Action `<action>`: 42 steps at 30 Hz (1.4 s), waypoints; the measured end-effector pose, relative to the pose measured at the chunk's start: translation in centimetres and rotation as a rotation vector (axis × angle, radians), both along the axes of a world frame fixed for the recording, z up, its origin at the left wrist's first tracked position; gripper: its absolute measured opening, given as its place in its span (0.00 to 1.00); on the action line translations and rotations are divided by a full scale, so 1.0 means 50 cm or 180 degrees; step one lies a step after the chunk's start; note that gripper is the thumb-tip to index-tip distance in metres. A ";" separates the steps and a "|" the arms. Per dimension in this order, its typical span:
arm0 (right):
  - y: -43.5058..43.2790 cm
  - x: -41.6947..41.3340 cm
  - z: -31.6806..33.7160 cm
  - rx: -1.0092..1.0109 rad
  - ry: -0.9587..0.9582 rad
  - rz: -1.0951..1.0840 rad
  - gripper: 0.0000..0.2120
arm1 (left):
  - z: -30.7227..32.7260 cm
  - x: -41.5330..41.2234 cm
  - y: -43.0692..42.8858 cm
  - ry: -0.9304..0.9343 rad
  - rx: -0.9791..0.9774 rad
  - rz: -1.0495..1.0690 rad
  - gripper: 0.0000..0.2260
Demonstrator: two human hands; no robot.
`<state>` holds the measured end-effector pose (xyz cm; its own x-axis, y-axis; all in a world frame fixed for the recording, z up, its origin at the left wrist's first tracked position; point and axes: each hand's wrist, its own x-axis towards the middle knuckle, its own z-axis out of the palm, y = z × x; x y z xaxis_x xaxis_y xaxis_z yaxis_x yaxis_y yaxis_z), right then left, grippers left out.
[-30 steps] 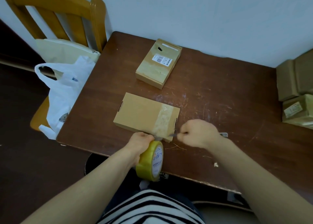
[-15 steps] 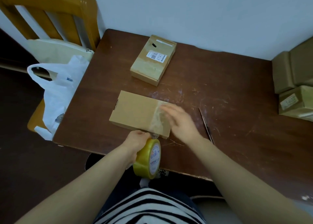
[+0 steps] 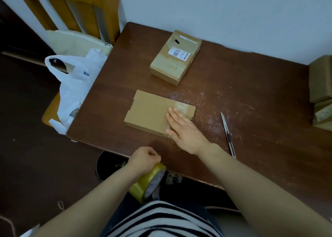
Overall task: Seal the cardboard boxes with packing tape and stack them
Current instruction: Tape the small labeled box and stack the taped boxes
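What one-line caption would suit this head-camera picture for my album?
A person's right hand presses clear tape onto a flat brown cardboard box; the left hand grips a yellow tape roll.

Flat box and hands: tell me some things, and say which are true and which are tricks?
1. The right hand lies flat on the taped end of the flat box. True.
2. The left hand holds the knife. False: it grips the tape roll; the knife lies on the table.
3. The labelled box sits on the flat box. False: it stands apart, nearer the wall.
4. The tape roll is held off the table. True.
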<state>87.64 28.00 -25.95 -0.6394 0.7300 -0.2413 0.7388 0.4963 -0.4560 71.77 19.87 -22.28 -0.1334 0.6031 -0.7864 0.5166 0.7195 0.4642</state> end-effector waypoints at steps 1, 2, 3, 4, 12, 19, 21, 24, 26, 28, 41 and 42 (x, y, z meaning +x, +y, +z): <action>-0.003 -0.001 -0.004 0.0022 -0.0133 0.0007 0.32 | 0.003 -0.007 0.001 -0.0037 0.0054 0.0203 0.05; -0.007 -0.004 -0.008 0.0096 -0.0315 0.0049 0.34 | 0.006 -0.013 0.005 -0.0100 0.0115 0.0411 0.05; -0.013 -0.007 -0.011 0.0218 -0.0503 0.0081 0.34 | 0.011 -0.019 0.010 -0.0181 0.0172 0.0587 0.06; -0.020 -0.011 -0.013 0.0389 -0.0608 0.0071 0.35 | 0.017 -0.024 0.016 -0.0255 0.0227 0.0724 0.07; -0.038 -0.019 -0.014 0.1224 -0.0760 0.0089 0.37 | 0.059 -0.040 0.013 -0.0747 0.0187 0.1408 0.04; -0.036 -0.018 -0.020 0.0870 -0.0752 0.0165 0.33 | 0.073 -0.050 0.014 -0.0842 0.0211 0.1595 0.06; -0.039 -0.013 -0.018 0.0906 -0.0728 0.0219 0.31 | 0.073 -0.051 0.017 -0.0833 0.0245 0.1601 0.07; -0.033 -0.019 -0.001 0.0848 -0.0611 0.0167 0.34 | 0.076 -0.057 0.023 -0.0829 0.0288 0.1585 0.07; -0.010 -0.043 0.011 0.0825 -0.0289 -0.0531 0.33 | 0.082 -0.063 0.030 -0.0875 0.0324 0.1617 0.07; 0.011 -0.067 0.002 0.0640 -0.0387 -0.1062 0.34 | 0.084 -0.068 0.037 -0.0903 0.0368 0.1666 0.06; -0.013 -0.085 -0.032 0.0634 -0.0654 -0.0894 0.38 | 0.119 -0.091 0.083 -0.1192 0.0440 0.1798 0.04; -0.011 -0.083 -0.026 0.0531 -0.0708 -0.0849 0.40 | 0.121 -0.091 0.086 -0.1197 0.0467 0.1773 0.04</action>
<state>83.47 27.47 -27.27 -0.3672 0.9046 -0.2166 0.9237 0.3272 -0.1993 67.20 24.18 -16.24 -0.1885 0.6276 -0.7553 -0.1274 0.7470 0.6525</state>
